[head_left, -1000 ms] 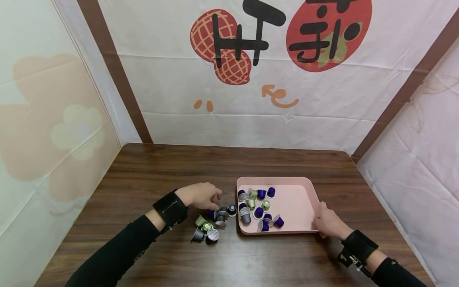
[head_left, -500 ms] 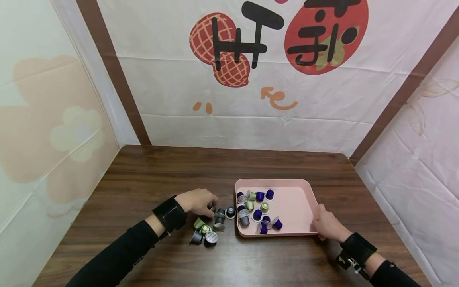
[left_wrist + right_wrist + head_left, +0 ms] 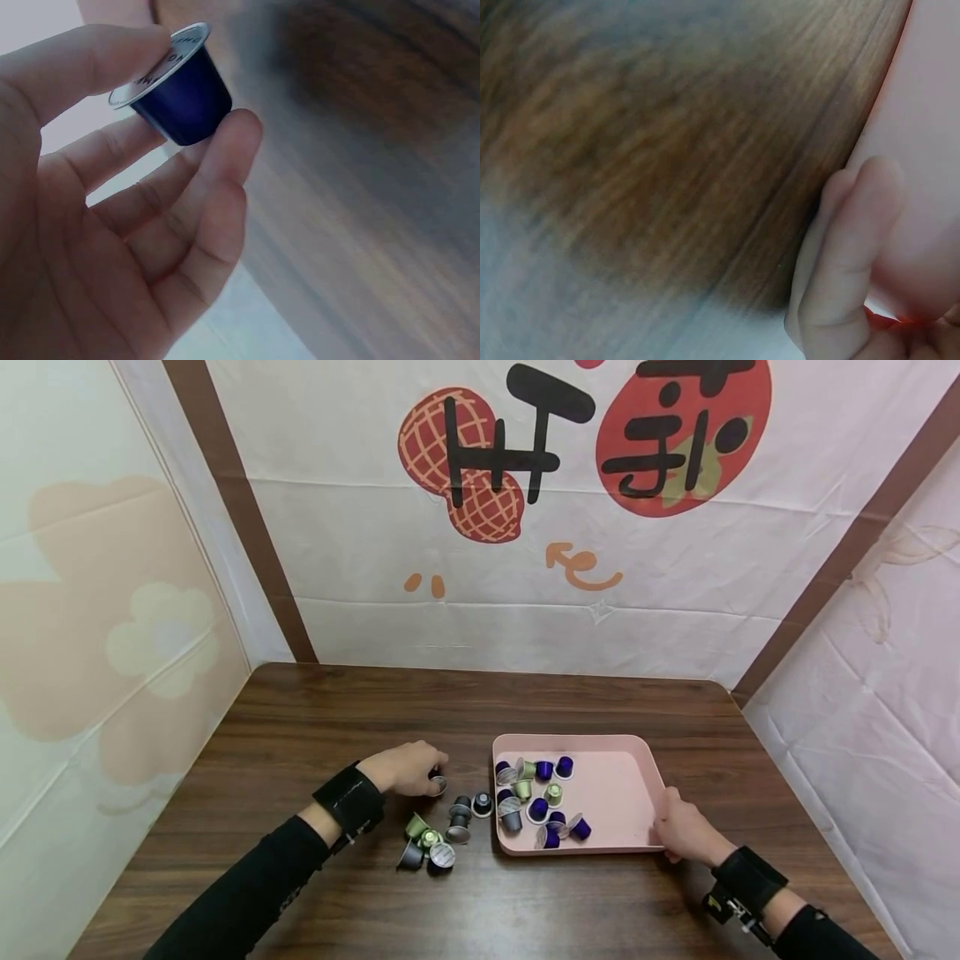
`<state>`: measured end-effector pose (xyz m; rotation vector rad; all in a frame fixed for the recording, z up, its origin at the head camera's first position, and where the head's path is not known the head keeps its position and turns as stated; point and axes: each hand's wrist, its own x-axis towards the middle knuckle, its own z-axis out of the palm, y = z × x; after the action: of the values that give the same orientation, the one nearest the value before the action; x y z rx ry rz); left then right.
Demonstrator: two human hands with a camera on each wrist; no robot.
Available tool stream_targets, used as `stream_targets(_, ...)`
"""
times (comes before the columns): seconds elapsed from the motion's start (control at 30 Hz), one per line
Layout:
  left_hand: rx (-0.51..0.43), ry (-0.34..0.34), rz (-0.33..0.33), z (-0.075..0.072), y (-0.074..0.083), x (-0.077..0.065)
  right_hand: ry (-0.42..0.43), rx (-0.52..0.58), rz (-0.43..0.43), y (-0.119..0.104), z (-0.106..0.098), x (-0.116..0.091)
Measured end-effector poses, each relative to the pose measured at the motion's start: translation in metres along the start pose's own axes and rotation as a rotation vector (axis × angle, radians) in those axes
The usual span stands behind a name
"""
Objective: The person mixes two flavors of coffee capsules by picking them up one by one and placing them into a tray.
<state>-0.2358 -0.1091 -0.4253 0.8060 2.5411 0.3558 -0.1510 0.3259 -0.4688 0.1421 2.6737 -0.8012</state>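
Between thumb and fingers, my left hand (image 3: pixel 405 768) pinches a dark blue coffee capsule (image 3: pixel 184 101) with a silver, printed foil lid. It holds the capsule above the table, just behind a loose pile of grey, black and green capsules (image 3: pixel 459 820). My right hand (image 3: pixel 686 827) grips the right edge of a pink tray (image 3: pixel 618 789); in the right wrist view its fingers (image 3: pixel 840 270) curl at the tray's rim. Several blue, green and grey capsules lie scattered over the tray's left half.
The wooden table (image 3: pixel 360 710) runs back to a printed cloth wall (image 3: pixel 360 635), with more cloth at both sides. One dark capsule (image 3: pixel 482 804) stands close to the tray's left rim. A green capsule (image 3: pixel 417 827) lies at the pile's left.
My left hand came down to the pile, took the blue capsule and has lifted it slightly back and left. My right hand stays on the tray, which has not visibly moved.
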Motion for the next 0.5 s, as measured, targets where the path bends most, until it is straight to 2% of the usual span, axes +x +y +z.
stream_targets(0.13,0.007,0.051,0.023,-0.007,0.006,0.003,-0.004,0.005,0.006,0.0,0.0,-0.001)
stream_targets(0.3,0.009,0.1,0.059,-0.015,0.021,0.008,-0.008,0.005,0.002,0.001,-0.001,0.0)
stream_targets(0.5,0.027,0.104,0.108,-0.024,0.041,0.016,-0.009,0.002,0.003,0.002,-0.001,0.002)
